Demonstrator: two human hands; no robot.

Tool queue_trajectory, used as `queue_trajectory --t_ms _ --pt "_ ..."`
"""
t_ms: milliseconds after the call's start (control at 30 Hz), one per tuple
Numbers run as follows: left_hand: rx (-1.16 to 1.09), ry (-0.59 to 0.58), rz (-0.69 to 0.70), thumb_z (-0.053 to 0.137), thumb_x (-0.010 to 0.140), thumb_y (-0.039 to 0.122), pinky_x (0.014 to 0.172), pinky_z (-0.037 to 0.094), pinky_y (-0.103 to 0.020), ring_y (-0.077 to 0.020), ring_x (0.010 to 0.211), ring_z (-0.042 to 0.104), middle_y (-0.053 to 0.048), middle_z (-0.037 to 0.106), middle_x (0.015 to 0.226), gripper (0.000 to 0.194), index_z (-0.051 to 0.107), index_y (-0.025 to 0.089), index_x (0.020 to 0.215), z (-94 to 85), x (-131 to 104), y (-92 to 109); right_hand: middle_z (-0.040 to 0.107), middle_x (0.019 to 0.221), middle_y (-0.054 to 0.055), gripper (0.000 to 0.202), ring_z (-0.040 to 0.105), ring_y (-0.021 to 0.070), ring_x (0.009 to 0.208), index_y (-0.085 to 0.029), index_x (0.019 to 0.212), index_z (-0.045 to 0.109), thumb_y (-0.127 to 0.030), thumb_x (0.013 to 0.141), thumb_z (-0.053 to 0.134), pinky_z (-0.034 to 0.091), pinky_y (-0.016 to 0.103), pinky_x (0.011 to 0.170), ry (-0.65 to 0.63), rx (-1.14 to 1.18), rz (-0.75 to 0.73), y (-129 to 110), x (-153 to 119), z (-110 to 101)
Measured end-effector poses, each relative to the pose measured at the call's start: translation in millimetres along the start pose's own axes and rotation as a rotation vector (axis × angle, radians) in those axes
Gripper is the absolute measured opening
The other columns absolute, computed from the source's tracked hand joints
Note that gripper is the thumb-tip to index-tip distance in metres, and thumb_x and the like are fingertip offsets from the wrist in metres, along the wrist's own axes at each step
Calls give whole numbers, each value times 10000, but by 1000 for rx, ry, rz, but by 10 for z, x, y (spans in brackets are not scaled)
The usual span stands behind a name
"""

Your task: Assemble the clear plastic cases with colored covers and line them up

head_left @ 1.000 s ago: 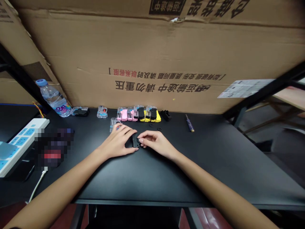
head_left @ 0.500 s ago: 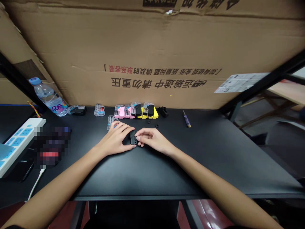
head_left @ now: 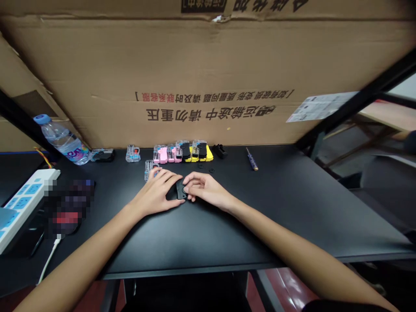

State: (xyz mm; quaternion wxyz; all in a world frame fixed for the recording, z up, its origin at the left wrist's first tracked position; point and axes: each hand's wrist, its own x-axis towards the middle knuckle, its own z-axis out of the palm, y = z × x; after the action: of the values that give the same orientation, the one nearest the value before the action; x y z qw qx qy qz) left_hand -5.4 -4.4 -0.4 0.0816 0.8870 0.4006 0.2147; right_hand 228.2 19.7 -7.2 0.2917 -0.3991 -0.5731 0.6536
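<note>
A small flat black plastic part (head_left: 180,190) lies on the dark table in front of me. My left hand (head_left: 160,191) grips it by its ends between thumb and fingers. From the right, my right hand (head_left: 205,189) pinches at the part's face with thumb and forefinger; whatever small piece is in that pinch is mostly covered. Just behind my left hand is a clear plastic case (head_left: 149,168), partly hidden by the fingers. Two small black rings (head_left: 212,170) lie beyond my right hand.
Along the cardboard wall (head_left: 208,65) stand several clear cases with pink (head_left: 161,154), black and yellow (head_left: 208,152) parts, and a black piece (head_left: 220,151). A screwdriver (head_left: 252,159) lies to the right. At left are a water bottle (head_left: 63,139), a power strip (head_left: 29,195) and a cable (head_left: 48,260).
The view has tilted and shifted slightly, so the background sits a little further left. Both hands stay on the black part, with the right fingers barely moved.
</note>
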Motion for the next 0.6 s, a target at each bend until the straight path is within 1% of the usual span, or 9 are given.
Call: queue_trajectory --t_ms 100,200,267,333,400,467,533,600 --pt "-2 14 -15 758 955 479 1208 322 -554 -332 1321 616 -119 702 1414 553 582 240 1422 -3 -8 -13 711 738 4 333 663 156 648 -181 998 726 -446 829 838 571 321 682 27 -78 -82 51 30 -60" --pt "-1 44 -37 715 989 466 1209 325 -538 -328 1353 602 -113 692 1447 503 577 245 1420 -61 -11 -26 745 843 51 290 674 188 741 -190 979 790 -472 925 751 573 345 731 121 -300 -223 99 42 -145" --pt "-1 69 -65 658 1022 467 1210 321 -531 -321 1352 603 -104 704 1430 428 596 253 1387 -128 -9 -45 763 983 81 250 696 213 848 -211 1006 815 -418 993 675 578 358 779 192 -474 -331 120 29 -213" --pt "1 100 -97 586 1059 463 1213 306 -533 -312 1337 612 -96 717 1407 359 613 258 1352 -193 -10 -88 751 1145 99 234 711 232 984 -237 1084 813 -297 1033 592 587 378 856 220 -611 -452 130 5 -280" --pt "1 138 -124 535 1083 449 1207 303 -529 -297 1291 638 -88 734 1371 325 623 257 1331 -229 -19 -155 715 1307 102 335 693 251 1158 -266 1176 788 -155 1025 511 576 433 990 179 -721 -562 125 -20 -335" --pt "-11 174 -161 517 1090 439 1195 311 -527 -291 1259 656 -84 750 1327 348 596 258 1376 -225 -34 -227 678 1429 88 461 641 268 1308 -295 1253 761 -60 990 464 523 510 1118 93 -823 -619 108 -39 -367" --pt "-50 213 -218 517 1089 424 1190 322 -528 -291 1277 653 -90 747 1331 460 476 261 1518 -194 -48 -279 662 1483 74 527 611 279 1366 -314 1311 739 -28 971 457 497 559 1162 20 -911 -625 87 -51 -376" --pt "-75 258 -251 539 1077 402 1188 336 -529 -297 1324 634 -110 722 1388 618 307 265 1634 -168 -50 -299 662 1491 81 534 615 289 1361 -313 1344 729 -34 971 466 507 577 1156 10 -983 -615 73 -56 -375"
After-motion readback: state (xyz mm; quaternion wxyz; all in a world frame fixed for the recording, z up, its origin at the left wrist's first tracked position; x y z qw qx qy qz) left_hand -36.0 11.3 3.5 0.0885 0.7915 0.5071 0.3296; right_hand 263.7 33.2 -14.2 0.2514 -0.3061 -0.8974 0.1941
